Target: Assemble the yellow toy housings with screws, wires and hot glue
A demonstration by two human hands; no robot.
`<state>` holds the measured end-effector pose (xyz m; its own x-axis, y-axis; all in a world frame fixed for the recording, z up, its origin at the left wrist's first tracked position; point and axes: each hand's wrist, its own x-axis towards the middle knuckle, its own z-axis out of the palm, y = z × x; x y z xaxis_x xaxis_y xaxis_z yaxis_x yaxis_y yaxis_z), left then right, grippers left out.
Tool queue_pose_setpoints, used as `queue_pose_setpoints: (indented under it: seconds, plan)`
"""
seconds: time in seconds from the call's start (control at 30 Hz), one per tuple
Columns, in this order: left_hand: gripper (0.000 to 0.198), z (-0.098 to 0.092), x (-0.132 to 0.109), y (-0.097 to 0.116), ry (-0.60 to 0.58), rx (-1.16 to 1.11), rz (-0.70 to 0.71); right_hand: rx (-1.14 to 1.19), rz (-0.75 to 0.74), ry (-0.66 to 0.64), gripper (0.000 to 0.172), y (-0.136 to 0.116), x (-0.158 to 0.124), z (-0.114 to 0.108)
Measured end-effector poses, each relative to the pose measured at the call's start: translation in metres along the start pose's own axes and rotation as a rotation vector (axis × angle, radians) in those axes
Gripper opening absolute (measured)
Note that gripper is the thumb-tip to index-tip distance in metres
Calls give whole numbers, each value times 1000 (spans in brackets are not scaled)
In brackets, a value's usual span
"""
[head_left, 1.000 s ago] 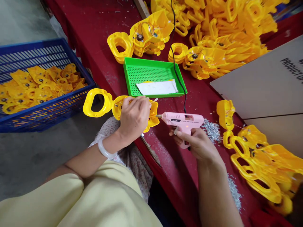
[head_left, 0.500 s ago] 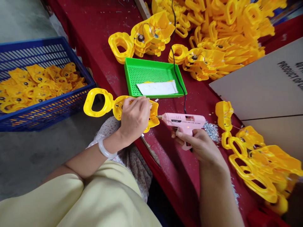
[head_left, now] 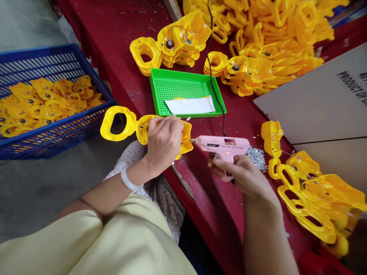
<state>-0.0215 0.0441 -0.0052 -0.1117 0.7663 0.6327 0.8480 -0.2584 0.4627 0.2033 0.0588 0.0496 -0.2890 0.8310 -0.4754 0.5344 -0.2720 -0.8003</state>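
A yellow plastic shell [head_left: 118,123] with a looped end lies at the table's edge. My left hand [head_left: 164,141] is closed over its middle and hides much of it. A small white-tipped piece [head_left: 187,119] sticks out beyond my left fingers; what it belongs to is hidden. My right hand [head_left: 243,170] is wrapped round the handle of a pink glue gun [head_left: 226,146]. The gun's nozzle points left and meets the shell's right end, or stops just short of it. Its black cord [head_left: 219,99] runs up past a green tray.
The green perforated tray [head_left: 183,82] holds a white strip [head_left: 190,105]. Stacked yellow shells [head_left: 183,38] with wired parts stand behind it, and more yellow shells [head_left: 315,191] lie at right by a carton [head_left: 318,95]. Silvery small pieces [head_left: 257,157] sit beyond the gun. A blue crate [head_left: 57,141] stands at left.
The small white-tipped piece by my left fingers has shifted slightly up and left. Both hands, the shell and the glue gun stay in nearly the same place.
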Motion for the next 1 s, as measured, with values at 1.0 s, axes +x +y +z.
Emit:
queue_pose_setpoints:
  seconds: [1.0]
  plan:
    - [17, -2, -25, 29, -129, -296, 195, 256, -130, 485, 54, 1, 88, 7]
